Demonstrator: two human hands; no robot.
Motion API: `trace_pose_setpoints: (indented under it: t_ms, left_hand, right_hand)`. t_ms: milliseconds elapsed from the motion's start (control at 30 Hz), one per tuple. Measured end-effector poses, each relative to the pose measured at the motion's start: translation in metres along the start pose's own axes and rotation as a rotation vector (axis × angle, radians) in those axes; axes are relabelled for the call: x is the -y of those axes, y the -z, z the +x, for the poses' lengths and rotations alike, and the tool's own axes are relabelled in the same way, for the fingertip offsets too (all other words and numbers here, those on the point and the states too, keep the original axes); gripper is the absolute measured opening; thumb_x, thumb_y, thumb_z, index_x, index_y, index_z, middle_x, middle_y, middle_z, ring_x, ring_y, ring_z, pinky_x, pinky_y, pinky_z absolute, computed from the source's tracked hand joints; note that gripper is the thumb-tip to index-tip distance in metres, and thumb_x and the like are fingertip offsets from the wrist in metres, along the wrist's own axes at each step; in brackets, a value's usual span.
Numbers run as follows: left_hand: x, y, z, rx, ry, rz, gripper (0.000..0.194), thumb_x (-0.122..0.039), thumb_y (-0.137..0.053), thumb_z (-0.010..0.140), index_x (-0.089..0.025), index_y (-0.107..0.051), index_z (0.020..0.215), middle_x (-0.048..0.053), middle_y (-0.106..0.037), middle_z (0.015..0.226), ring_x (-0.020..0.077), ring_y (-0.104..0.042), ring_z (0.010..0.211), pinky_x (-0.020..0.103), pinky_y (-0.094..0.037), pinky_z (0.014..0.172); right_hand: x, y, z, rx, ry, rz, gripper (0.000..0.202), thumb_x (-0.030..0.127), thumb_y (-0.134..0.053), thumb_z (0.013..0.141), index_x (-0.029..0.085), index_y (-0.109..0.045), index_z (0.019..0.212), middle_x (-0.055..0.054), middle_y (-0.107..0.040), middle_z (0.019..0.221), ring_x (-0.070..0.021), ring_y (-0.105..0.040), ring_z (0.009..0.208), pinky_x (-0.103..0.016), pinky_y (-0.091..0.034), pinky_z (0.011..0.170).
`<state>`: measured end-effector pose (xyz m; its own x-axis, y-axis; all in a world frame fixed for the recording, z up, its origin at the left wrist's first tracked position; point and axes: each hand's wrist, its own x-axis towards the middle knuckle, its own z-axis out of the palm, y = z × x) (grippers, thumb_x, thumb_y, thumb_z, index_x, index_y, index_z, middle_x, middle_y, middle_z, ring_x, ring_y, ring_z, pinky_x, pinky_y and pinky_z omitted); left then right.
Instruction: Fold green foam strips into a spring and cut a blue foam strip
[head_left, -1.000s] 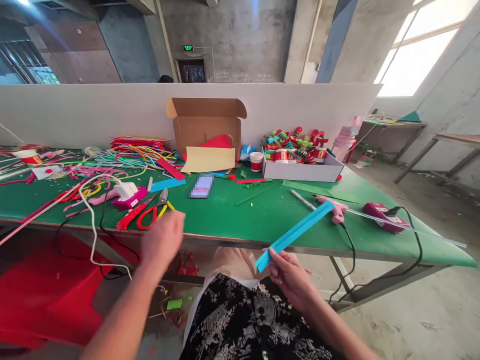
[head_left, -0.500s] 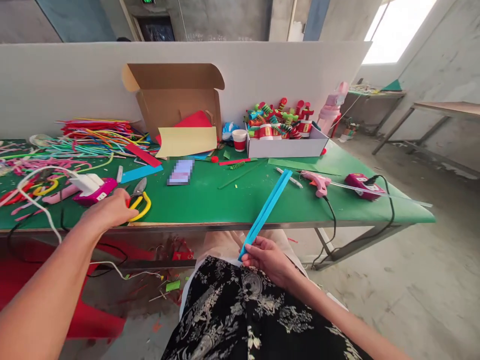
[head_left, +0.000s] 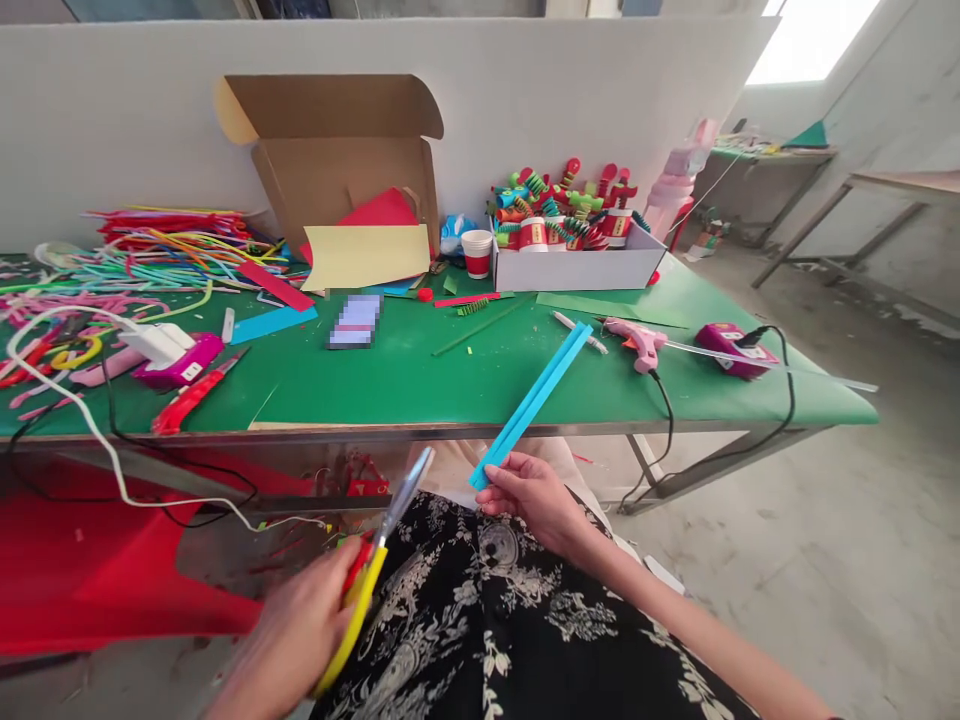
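Note:
My left hand [head_left: 300, 625], blurred by motion, is closed around the yellow and red handles of a pair of scissors [head_left: 367, 590]. Their metal blades point up and away from me, over my lap. Between the thumb and fingers of my right hand [head_left: 529, 495] I pinch the near end of a long blue paper strip [head_left: 536, 400]. A lengthwise line runs down the strip, perhaps a fold. It slants up to the right, its far end over the green table [head_left: 420, 385]. The scissor tips are left of the strip, apart from it.
A red-handled cutter [head_left: 195, 395] lies near the table's front edge, beside a purple power block [head_left: 180, 362]. Farther right are a pink glue gun [head_left: 637, 342] and a white pen [head_left: 579, 332]. Behind stand a cardboard box [head_left: 345, 180] and a white box [head_left: 577, 270] of small crafts.
My left hand has lifted the scissors off the table and brought them toward my lap. My right hand still holds the blue strip in nearly the same place. The view has tilted downward.

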<state>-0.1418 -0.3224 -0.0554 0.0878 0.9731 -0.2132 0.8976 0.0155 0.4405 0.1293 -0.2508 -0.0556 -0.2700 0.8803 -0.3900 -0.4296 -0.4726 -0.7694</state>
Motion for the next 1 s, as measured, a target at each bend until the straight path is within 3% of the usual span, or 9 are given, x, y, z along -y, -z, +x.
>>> trace_pose_setpoints:
  t_ms: [133, 300, 633, 1000]
  left_hand:
    - [-0.035, 0.005, 0.002, 0.253, -0.077, 0.082, 0.031, -0.032, -0.030, 0.089, -0.023, -0.059, 0.094, 0.010, -0.071, 0.098, 0.0240, -0.067, 0.090, 0.031, -0.049, 0.078]
    - [-0.060, 0.012, 0.008, 0.428, -0.036, 0.258, 0.028, -0.026, -0.033, 0.089, -0.021, -0.056, 0.104, 0.013, -0.071, 0.092, 0.0259, -0.068, 0.085, 0.032, -0.046, 0.073]
    - [-0.068, 0.013, 0.013, 0.418, -0.093, 0.382, 0.045, -0.011, -0.031, 0.083, -0.014, -0.054, 0.122, 0.019, -0.071, 0.101, 0.0306, -0.067, 0.096, 0.041, -0.048, 0.081]
    - [-0.077, 0.010, 0.020, 0.475, -0.095, 0.466, 0.046, -0.011, -0.028, 0.087, -0.012, -0.049, 0.128, 0.020, -0.070, 0.104, 0.0327, -0.067, 0.100, 0.046, -0.049, 0.083]
  right_hand:
    - [0.001, 0.001, -0.001, -0.010, -0.004, 0.026, 0.036, 0.042, -0.084, 0.061, 0.017, -0.062, 0.076, -0.002, -0.072, 0.073, -0.0126, -0.068, 0.054, -0.020, -0.053, 0.047]
    - [-0.003, -0.001, 0.001, -0.019, -0.004, 0.019, 0.042, 0.034, -0.090, 0.052, 0.015, -0.062, 0.076, -0.001, -0.070, 0.068, -0.0126, -0.068, 0.059, -0.022, -0.057, 0.057]
    - [-0.001, -0.005, -0.001, -0.018, 0.002, -0.127, 0.040, 0.039, -0.086, 0.054, 0.018, -0.061, 0.076, 0.002, -0.068, 0.063, -0.0120, -0.066, 0.059, -0.024, -0.056, 0.060]
    - [-0.001, -0.004, -0.001, 0.002, -0.026, -0.212, 0.042, 0.042, -0.085, 0.054, 0.020, -0.059, 0.078, 0.002, -0.068, 0.065, -0.0142, -0.067, 0.062, -0.027, -0.056, 0.064]
